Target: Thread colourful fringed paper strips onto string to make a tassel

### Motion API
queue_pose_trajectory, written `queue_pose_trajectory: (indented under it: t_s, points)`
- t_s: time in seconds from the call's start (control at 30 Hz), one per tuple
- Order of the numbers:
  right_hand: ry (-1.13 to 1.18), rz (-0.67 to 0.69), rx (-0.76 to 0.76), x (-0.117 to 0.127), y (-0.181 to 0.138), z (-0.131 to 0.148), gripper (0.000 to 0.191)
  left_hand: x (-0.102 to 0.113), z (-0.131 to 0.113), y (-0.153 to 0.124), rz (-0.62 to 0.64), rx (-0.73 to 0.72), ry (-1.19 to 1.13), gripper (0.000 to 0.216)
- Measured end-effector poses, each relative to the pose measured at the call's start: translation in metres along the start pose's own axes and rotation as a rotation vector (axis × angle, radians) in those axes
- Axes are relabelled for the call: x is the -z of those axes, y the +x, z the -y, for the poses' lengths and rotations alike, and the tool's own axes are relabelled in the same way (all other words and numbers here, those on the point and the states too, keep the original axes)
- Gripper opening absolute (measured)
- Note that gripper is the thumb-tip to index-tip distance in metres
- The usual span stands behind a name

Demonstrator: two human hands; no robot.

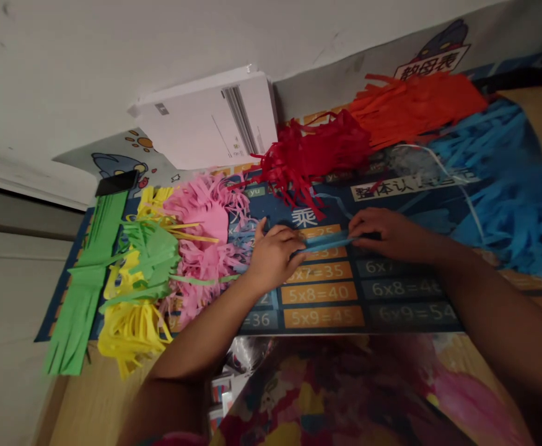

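Between my two hands a narrow strip of blue paper (327, 240) lies stretched, low over the printed multiplication chart (321, 294). My left hand (277, 253) pinches its left end, the thumb and fingers curled over it. At the other end, my right hand (382, 232) has its fingertips closed on the strip. Pink fringed paper (203, 223) lies just left of my left hand. Red fringed paper (317, 152) rests above both hands. Large pieces of blue fringed paper (516, 217) spread out to the right, partly behind my right forearm.
Green fringed paper (87, 279) and yellow fringed paper (134, 331) lie at the left, with a dark phone (117, 183) at the top of the green. A white box (205, 121) leans on the wall. Orange fringed paper (419, 108) sits at the back right.
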State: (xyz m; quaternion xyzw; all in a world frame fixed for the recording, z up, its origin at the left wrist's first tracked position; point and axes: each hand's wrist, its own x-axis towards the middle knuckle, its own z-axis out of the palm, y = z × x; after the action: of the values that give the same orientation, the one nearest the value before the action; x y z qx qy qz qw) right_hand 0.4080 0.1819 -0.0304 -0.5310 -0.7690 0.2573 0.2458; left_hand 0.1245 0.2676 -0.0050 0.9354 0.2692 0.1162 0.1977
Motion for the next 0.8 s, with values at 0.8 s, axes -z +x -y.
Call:
queue_pose_trajectory:
  t_s: [0.8]
  points:
    - [-0.287,-0.062,-0.175,-0.014,0.014,0.015,0.031,-0.012,-0.01,0.012,-0.044,0.151,0.164,0.021]
